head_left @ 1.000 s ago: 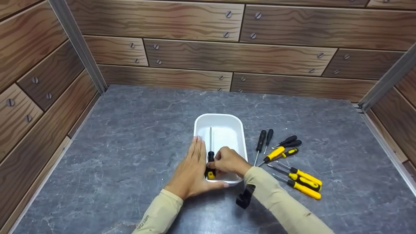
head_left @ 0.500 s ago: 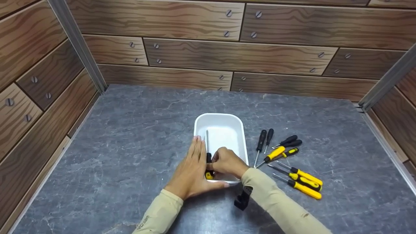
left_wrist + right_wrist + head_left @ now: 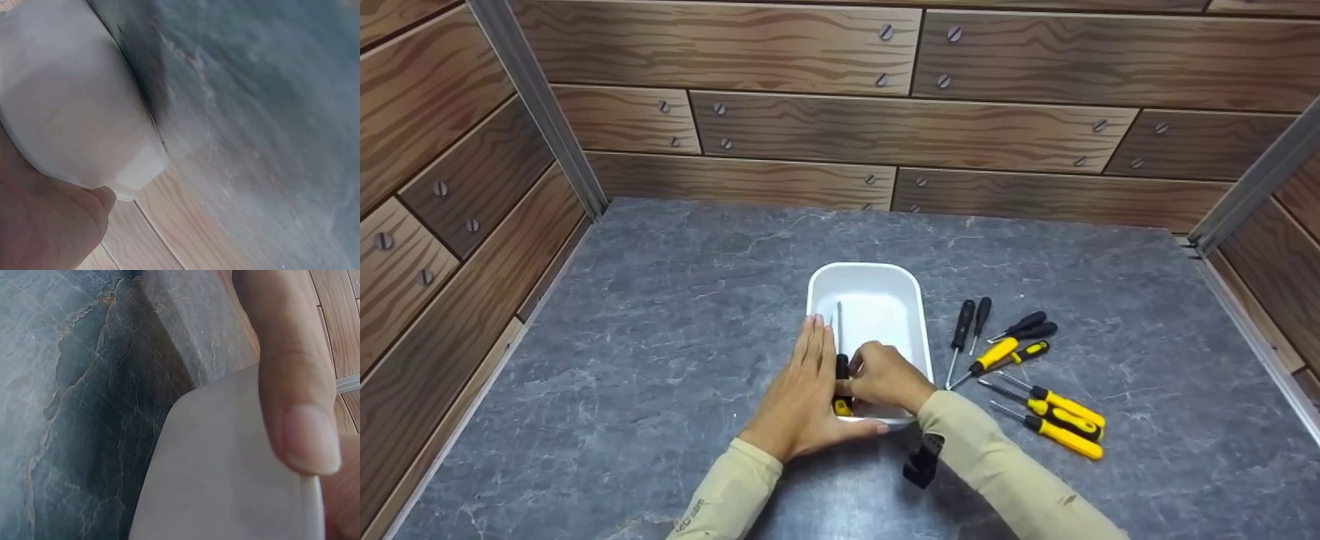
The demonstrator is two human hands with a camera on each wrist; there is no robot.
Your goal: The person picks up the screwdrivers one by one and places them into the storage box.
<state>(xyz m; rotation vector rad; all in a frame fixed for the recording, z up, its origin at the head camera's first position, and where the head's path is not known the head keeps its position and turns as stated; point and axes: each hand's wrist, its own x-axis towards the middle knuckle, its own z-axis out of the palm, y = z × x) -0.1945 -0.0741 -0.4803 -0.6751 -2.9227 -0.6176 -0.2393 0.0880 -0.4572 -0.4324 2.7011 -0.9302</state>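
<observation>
A white tray point(image 3: 916, 315) stands on the grey marbled tabletop. My left hand point(image 3: 802, 394) lies along its left side, fingers straight and together, thumb stretched along the near rim. Inside the tray, my right hand point(image 3: 885, 377) pinches the handle of a black-and-yellow screwdriver point(image 3: 842, 367), which lies against the left wall with its shaft pointing away. A second thin shaft shows just left of it; the rest is hidden by my left hand. The left wrist view has the tray's outer wall point(image 3: 79, 101). In the right wrist view, a thumb point(image 3: 304, 422) laps over the tray's rim.
Right of the tray lie several screwdrivers: black-handled ones point(image 3: 964, 322) farther back, yellow-and-black ones point(image 3: 1065, 437) nearer. One shaft tip reaches close to the tray's right wall. Wood-patterned panels point(image 3: 810, 124) enclose the table at the back and sides.
With the screwdriver, my right hand has shifted slightly left, so the tool now lies closer to the tray's left wall. My left hand and the tray stay put.
</observation>
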